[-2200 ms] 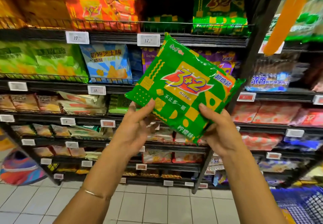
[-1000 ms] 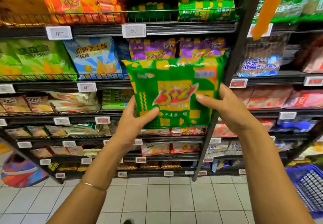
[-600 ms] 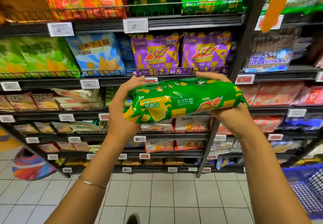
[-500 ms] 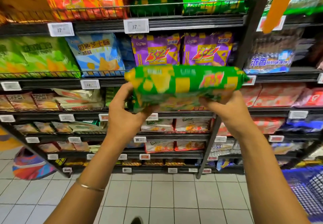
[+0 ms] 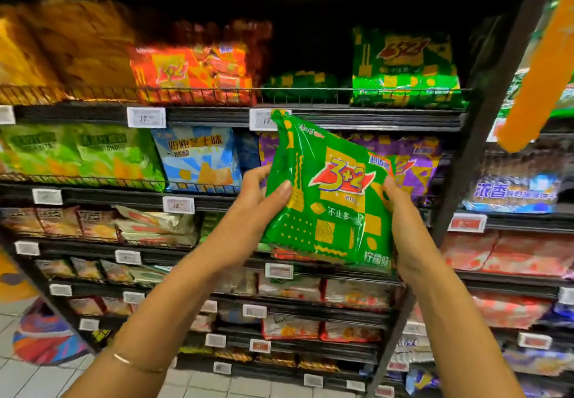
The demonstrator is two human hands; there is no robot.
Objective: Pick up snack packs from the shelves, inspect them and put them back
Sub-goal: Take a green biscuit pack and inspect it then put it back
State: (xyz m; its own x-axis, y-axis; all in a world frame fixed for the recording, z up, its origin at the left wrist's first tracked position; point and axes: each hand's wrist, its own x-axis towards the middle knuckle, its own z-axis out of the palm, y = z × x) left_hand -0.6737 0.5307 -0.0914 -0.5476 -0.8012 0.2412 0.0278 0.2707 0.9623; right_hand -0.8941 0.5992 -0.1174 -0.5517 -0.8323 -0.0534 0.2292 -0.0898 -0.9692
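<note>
Fingers of both hands curl round a green snack pack [image 5: 329,199], held up in front of the shelves [image 5: 310,118]. Left hand [image 5: 257,202] grips its left edge, thumb on the front, fingers behind. Right hand [image 5: 400,220] clamps the right edge and lower right corner, thumb on the front. Pack is glossy green w/ yellow squares, dots and zigzags, front facing the camera, top tilted left. Red-and-yellow "3+2" logo mid-front; white Chinese text below, partly legible. Same-design green pack [image 5: 403,68] on the shelf above, purple packs [image 5: 416,161] behind. Price tag [image 5: 146,117] reads "17".
</note>
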